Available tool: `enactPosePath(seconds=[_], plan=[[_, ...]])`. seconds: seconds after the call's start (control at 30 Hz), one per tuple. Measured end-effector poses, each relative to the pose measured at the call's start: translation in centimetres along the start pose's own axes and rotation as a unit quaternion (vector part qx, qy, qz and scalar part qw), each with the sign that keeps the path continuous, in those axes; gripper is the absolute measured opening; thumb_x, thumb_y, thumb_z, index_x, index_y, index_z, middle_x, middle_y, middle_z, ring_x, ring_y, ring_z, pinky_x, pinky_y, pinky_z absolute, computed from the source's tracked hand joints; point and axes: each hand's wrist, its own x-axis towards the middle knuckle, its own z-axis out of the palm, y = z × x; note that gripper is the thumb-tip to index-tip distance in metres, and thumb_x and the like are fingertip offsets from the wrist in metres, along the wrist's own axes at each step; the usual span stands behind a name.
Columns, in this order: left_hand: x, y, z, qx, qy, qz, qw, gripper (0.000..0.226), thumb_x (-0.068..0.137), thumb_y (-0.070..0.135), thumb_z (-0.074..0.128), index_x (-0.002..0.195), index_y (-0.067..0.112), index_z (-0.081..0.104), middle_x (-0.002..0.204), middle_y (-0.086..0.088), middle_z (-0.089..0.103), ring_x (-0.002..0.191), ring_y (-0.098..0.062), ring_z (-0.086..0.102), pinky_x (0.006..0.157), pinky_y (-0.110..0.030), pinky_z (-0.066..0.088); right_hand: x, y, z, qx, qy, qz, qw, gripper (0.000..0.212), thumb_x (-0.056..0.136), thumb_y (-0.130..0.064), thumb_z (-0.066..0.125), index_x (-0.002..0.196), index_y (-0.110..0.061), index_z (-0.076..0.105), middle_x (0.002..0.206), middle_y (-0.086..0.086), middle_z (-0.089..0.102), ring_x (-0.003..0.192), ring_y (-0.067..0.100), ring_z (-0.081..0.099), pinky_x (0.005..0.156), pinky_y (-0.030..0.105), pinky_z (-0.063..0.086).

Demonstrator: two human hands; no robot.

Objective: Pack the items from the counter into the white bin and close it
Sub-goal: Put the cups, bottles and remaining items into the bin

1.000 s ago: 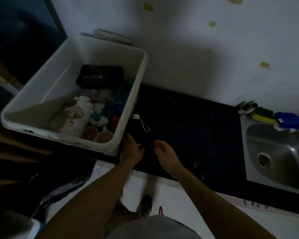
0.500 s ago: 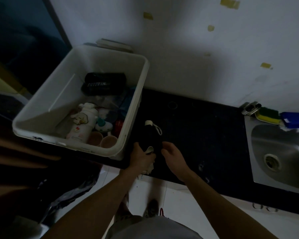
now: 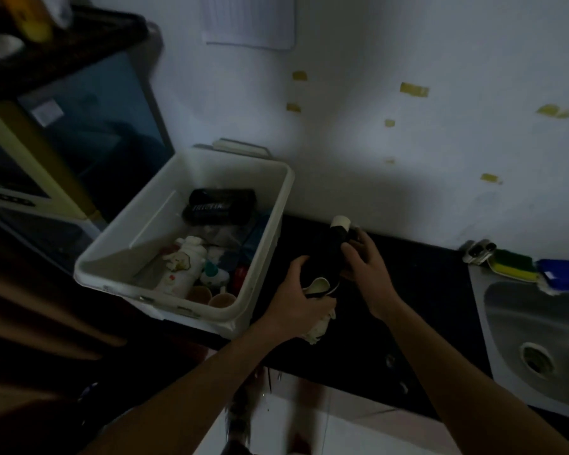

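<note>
I note both hands on a black item with a white cap, tilted over the tabletop just right of the open white bin. The left hand grips its lower end and the right hand curls round the upper part.

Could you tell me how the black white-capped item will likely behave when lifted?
The black item looks soft-sided, probably somewhat floppy: left hand and right hand both hold it. Its long shape could roll if set down.
</note>
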Motion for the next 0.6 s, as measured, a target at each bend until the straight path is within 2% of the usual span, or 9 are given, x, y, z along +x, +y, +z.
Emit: enactPosePath(seconds=[0.13, 0.23, 0.3, 0.37, 0.4, 0.47, 0.53, 0.57, 0.6], plan=[[-0.3, 3.4, -1.6, -0.005, -0.010, 0.045, 0.999, 0.071, 0.077, 0.026, 0.074, 0.136, 0.038, 0.036, 0.121, 0.026, 0.053, 0.113, 0.004, 0.056, 0.090, -0.019, 0.052, 0.9, -3.9, 1.2, 0.029, -0.013, -0.046, 0.998, 0.045, 0.097, -0.022, 0.058, 0.137, -0.031, 0.043, 0.117, -0.013, 0.062, 0.096, 0.004, 0.069, 0.069, 0.020, 0.055], [-0.2, 5.5, -3.5, -0.019, -0.004, 0.067, 0.998, 0.065, 0.079, 0.025, 0.073, 0.132, 0.039, 0.038, 0.120, 0.025, 0.054, 0.109, 0.009, 0.057, 0.083, -0.011, 0.052, 1.7, -6.2, 2.9, 0.025, -0.028, -0.062, 0.997, 0.052, 0.095, -0.026, 0.060, 0.142, -0.031, 0.037, 0.122, -0.010, 0.059, 0.098, 0.006, 0.068, 0.071, 0.021, 0.056], [-0.2, 6.5, -5.2, -0.016, 0.012, 0.077, 0.997, 0.065, 0.078, 0.028, 0.073, 0.131, 0.041, 0.038, 0.119, 0.027, 0.055, 0.108, 0.009, 0.058, 0.082, -0.012, 0.052, 2.2, -7.5, 4.5, 0.023, -0.048, -0.067, 0.996, 0.058, 0.095, -0.028, 0.060, 0.146, -0.033, 0.032, 0.121, -0.011, 0.057, 0.096, 0.005, 0.068, 0.071, 0.020, 0.056], [-0.1, 7.1, -7.0, -0.008, 0.031, 0.086, 0.996, 0.063, 0.079, 0.024, 0.073, 0.130, 0.041, 0.040, 0.118, 0.026, 0.056, 0.105, 0.010, 0.060, 0.079, -0.011, 0.052, 2.7, -8.6, 6.4, 0.013, -0.069, -0.079, 0.994, 0.055, 0.095, -0.027, 0.060, 0.143, -0.035, 0.034, 0.121, -0.010, 0.058, 0.094, 0.003, 0.069, 0.070, 0.020, 0.056], [0.0, 7.1, -7.9, -0.005, 0.044, 0.091, 0.995, 0.062, 0.080, 0.020, 0.073, 0.128, 0.043, 0.040, 0.115, 0.027, 0.057, 0.102, 0.013, 0.060, 0.076, -0.009, 0.051, 3.1, -9.1, 7.3, 0.003, -0.080, -0.089, 0.993, 0.049, 0.096, -0.026, 0.059, 0.139, -0.033, 0.037, 0.122, -0.006, 0.059, 0.094, 0.006, 0.069, 0.071, 0.022, 0.057], [0.3, 6.8, -10.0, 0.003, 0.072, 0.093, 0.993, 0.062, 0.081, 0.015, 0.072, 0.127, 0.042, 0.040, 0.111, 0.028, 0.057, 0.098, 0.015, 0.059, 0.074, -0.007, 0.049, 3.9, -9.6, 9.6, -0.018, -0.103, -0.104, 0.989, 0.044, 0.096, -0.024, 0.059, 0.137, -0.026, 0.040, 0.126, 0.007, 0.059, 0.101, 0.017, 0.069, 0.079, 0.036, 0.060], [0.7, 6.2, -12.2, 0.018, 0.099, 0.087, 0.991, 0.065, 0.081, 0.015, 0.073, 0.132, 0.037, 0.041, 0.112, 0.026, 0.056, 0.098, 0.017, 0.058, 0.074, -0.005, 0.048, 4.9, -9.7, 12.2, -0.035, -0.120, -0.093, 0.988, 0.052, 0.095, -0.024, 0.060, 0.141, -0.023, 0.036, 0.132, 0.012, 0.055, 0.108, 0.025, 0.065, 0.088, 0.045, 0.057], [0.8, 6.0, -12.9, 0.027, 0.106, 0.083, 0.991, 0.067, 0.081, 0.015, 0.074, 0.136, 0.034, 0.040, 0.114, 0.025, 0.056, 0.099, 0.018, 0.057, 0.075, -0.004, 0.048, 5.1, -9.7, 13.1, -0.044, -0.123, -0.083, 0.988, 0.059, 0.094, -0.024, 0.062, 0.145, -0.023, 0.032, 0.136, 0.009, 0.051, 0.109, 0.023, 0.064, 0.088, 0.042, 0.058], [1.1, 5.6, -14.0, 0.033, 0.108, 0.077, 0.991, 0.069, 0.081, 0.015, 0.074, 0.138, 0.033, 0.039, 0.116, 0.023, 0.055, 0.101, 0.018, 0.056, 0.077, -0.004, 0.047, 5.5, -9.6, 14.5, -0.054, -0.127, -0.075, 0.988, 0.066, 0.093, -0.025, 0.064, 0.148, -0.023, 0.027, 0.137, 0.005, 0.048, 0.106, 0.017, 0.063, 0.083, 0.032, 0.059]])
